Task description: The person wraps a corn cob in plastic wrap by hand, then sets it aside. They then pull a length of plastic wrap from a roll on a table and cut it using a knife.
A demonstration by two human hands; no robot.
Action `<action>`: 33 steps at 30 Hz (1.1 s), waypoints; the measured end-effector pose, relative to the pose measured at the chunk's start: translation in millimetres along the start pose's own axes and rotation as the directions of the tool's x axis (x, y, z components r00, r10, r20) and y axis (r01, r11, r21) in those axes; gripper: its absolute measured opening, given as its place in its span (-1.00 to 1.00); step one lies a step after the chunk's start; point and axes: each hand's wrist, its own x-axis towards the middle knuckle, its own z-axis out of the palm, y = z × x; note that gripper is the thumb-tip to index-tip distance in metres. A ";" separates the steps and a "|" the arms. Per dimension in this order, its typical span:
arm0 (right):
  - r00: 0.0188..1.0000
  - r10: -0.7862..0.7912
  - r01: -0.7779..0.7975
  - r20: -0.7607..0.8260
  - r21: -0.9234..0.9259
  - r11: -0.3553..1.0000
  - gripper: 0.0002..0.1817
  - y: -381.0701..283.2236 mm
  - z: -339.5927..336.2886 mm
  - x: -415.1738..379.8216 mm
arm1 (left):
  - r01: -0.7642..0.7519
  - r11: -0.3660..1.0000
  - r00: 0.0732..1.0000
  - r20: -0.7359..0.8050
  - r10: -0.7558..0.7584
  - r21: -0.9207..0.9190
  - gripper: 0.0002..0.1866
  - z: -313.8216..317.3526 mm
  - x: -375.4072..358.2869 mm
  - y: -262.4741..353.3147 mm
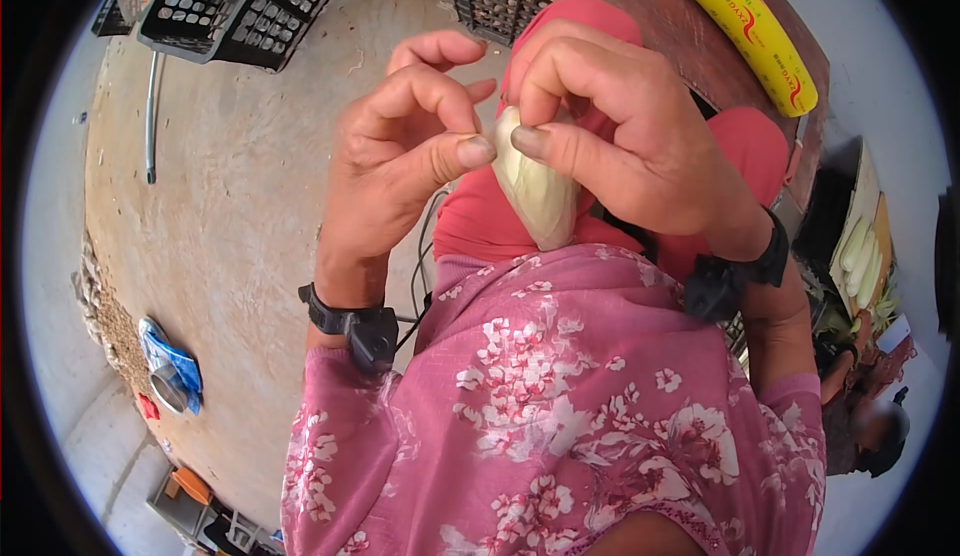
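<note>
A pale, yellow-green tapered item (537, 191), which looks covered in thin clear film, stands between my hands above my lap. My right hand (625, 131) pinches its upper end between thumb and forefinger. Just left of that top end, my left hand (415, 146) has its thumb and forefinger pressed together at the item's edge, with the other fingers curled. Whatever is between the left fingertips is too thin to make out. Below the item is my floral pink top (560, 376), with red trousers (480, 211) behind it.
Black crates (270, 1) stand at the upper left, near a metal rod (151, 121). A yellow printed roll (745, 26) rests on a brown table (670, 16). Pale long vegetables (860, 259) and another person (868, 426) are at the right. A blue bag (175, 361) lies on the floor.
</note>
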 end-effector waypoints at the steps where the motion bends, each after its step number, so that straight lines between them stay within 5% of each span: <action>1: 0.999 0.044 -0.044 0.000 0.041 0.998 -0.89 0.9 -0.9 0.0 | -0.031 0.999 0.999 0.010 0.031 0.039 -0.84 -1.3 -0.6 1.2; 9: 0.972 0.215 -0.223 0.093 0.086 0.971 -0.86 -5.1 -1.3 9.6 | -0.287 0.855 0.957 0.153 0.244 0.431 -0.80 0.0 -2.4 11.8; 21: 0.954 0.292 -0.298 0.069 0.088 0.951 -0.81 6.4 2.5 14.3 | -0.399 0.638 0.913 0.225 0.340 0.658 -0.81 7.4 3.3 14.1; 27: 0.916 0.386 -0.400 0.108 0.208 0.893 -0.81 18.5 0.2 17.9 | -0.383 0.673 0.922 0.224 0.315 0.632 -0.82 5.8 9.5 1.1; 30: 0.882 0.443 -0.471 0.159 0.301 0.829 -0.81 22.5 -3.0 18.0 | -0.222 0.820 0.974 0.161 0.160 0.527 -0.84 10.1 5.9 -1.4; 33: 0.868 0.473 -0.493 0.151 0.375 0.785 -0.78 30.3 -0.9 17.1 | -0.266 0.818 0.963 0.182 0.200 0.510 -0.86 7.8 9.4 -9.2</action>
